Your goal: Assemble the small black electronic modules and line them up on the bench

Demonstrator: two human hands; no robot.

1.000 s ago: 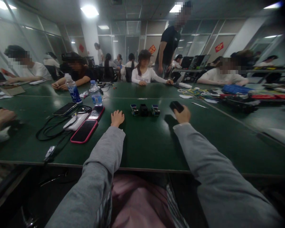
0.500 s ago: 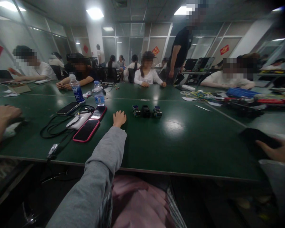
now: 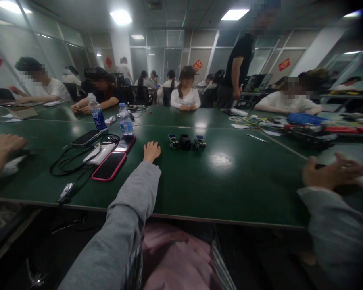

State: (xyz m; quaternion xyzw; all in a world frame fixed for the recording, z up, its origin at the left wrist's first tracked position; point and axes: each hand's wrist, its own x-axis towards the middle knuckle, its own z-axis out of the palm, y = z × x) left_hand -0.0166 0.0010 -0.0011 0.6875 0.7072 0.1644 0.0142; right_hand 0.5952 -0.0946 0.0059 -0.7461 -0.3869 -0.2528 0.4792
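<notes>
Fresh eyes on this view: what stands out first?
Three gadgets in a row mid-table, just right of the left hand, which rests on the green table. Then the pink-edged phones left of that hand, with two bottles beyond them. The right hand is at far right, its grip unclear.

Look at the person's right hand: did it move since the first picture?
Yes, the right hand moved right, farther from the middle black block on the table.

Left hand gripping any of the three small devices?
No, the left hand rests on the green table, apart from the three small devices to its right.
</notes>
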